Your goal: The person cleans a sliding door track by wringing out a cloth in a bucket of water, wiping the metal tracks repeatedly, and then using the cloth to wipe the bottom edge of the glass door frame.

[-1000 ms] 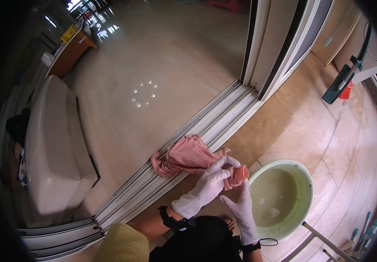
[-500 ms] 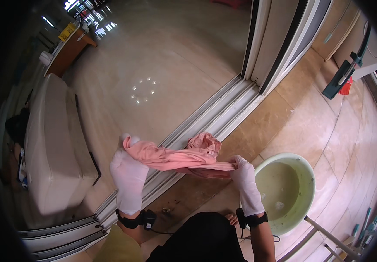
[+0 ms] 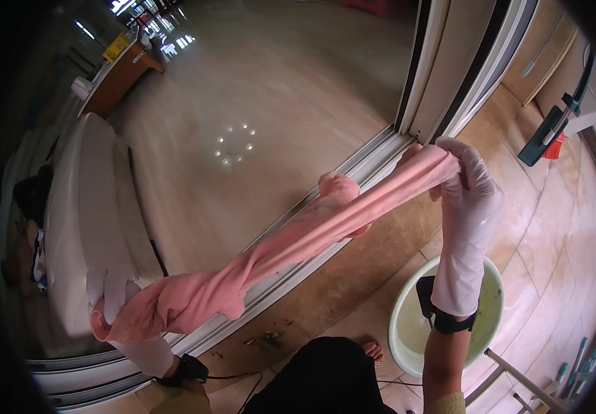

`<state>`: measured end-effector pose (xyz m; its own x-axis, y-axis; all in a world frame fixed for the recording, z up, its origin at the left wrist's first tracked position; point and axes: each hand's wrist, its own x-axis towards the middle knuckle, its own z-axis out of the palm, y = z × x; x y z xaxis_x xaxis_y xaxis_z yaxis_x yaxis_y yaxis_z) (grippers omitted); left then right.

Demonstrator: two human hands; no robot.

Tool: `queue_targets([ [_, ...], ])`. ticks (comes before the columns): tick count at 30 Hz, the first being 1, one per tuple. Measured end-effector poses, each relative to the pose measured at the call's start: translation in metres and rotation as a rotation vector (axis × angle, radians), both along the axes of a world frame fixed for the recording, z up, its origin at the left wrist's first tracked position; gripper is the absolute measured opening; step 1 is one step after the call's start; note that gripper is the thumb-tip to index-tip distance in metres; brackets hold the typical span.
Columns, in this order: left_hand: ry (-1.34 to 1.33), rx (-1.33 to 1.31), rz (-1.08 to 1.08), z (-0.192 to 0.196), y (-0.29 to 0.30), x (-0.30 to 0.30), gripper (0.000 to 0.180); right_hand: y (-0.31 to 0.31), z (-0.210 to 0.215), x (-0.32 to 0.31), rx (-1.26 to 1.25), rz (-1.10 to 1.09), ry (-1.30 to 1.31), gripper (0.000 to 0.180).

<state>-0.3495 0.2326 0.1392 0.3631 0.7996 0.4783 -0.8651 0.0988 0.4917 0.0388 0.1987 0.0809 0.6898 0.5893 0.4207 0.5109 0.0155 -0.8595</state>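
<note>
A pink cloth (image 3: 305, 234), perhaps a garment, is stretched on a slant between my gloved hands, above the sliding door track. My left hand (image 3: 113, 297) grips its lower left end, with that end draped over the palm and partly hiding the fingers. Up at the right, my right hand (image 3: 465, 172) is closed around the other end, higher and farther out. A bunched part of the cloth bulges from its middle on the far side. Both gloves are whitish and thin. Below my right forearm stands a pale green basin (image 3: 396, 317) with cloudy water in it.
The metal door track (image 3: 277, 276) runs diagonally below the cloth, with dark debris (image 3: 267, 338) on the tiles beside it. A beige sofa (image 3: 81, 228) is at the left. A green-headed cleaning tool (image 3: 545, 134) stands at the upper right, and a metal-legged stand (image 3: 519, 379) at the lower right.
My hands have moved far apart, the left down and leftward, the right up and rightward. The pink cloth between them has gone from loosely bunched to stretched out long.
</note>
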Motion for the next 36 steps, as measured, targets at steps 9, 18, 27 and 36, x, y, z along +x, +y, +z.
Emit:
queue_targets([
  [9,1.384,-0.230,-0.322,-0.163,0.020,0.100,0.023,0.056,-0.128,-0.040,-0.899,0.631,-0.332,0.058],
  [18,1.769,0.834,0.527,-0.304,0.076,0.194,0.054,-0.097,-0.167,-0.054,-0.656,0.580,-0.237,0.046],
  [27,1.943,1.020,0.603,-0.375,0.104,0.238,0.044,-0.149,-0.174,-0.057,-0.632,0.608,-0.043,0.041],
  [36,1.458,0.669,0.828,-0.368,0.098,0.150,0.031,-0.148,-0.179,-0.057,-0.504,0.563,0.056,0.035],
])
